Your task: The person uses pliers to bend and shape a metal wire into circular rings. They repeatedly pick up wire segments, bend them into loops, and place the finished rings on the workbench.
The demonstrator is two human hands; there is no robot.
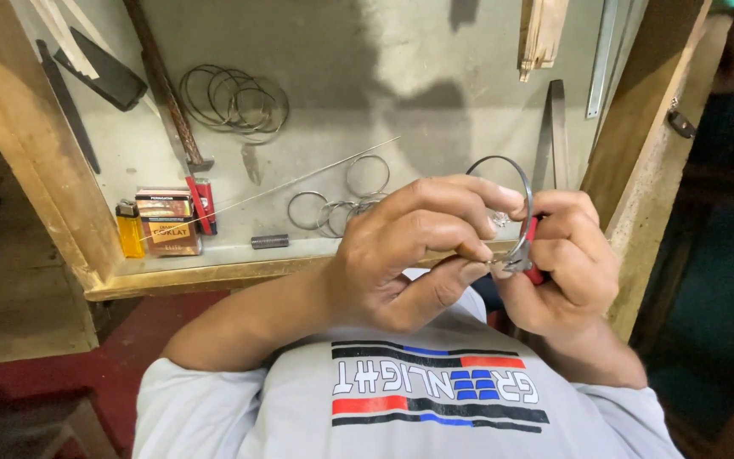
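Observation:
My left hand (409,246) pinches a thin metal wire ring (516,174) between thumb and fingers, just above my chest. My right hand (567,263) grips small red-handled pliers (527,255), whose jaws meet the ring where my left fingertips hold it. Both hands sit close together at the front edge of a low wooden-framed work surface (214,274). The pliers' tips are partly hidden by my fingers.
Several finished wire rings (346,204) lie on the grey surface, with a coil of larger rings (235,100) further back. A long straight wire (290,183), a small spring (270,241), a yellow lighter (129,228), a small carton (168,223) and a hammer (172,93) lie at left.

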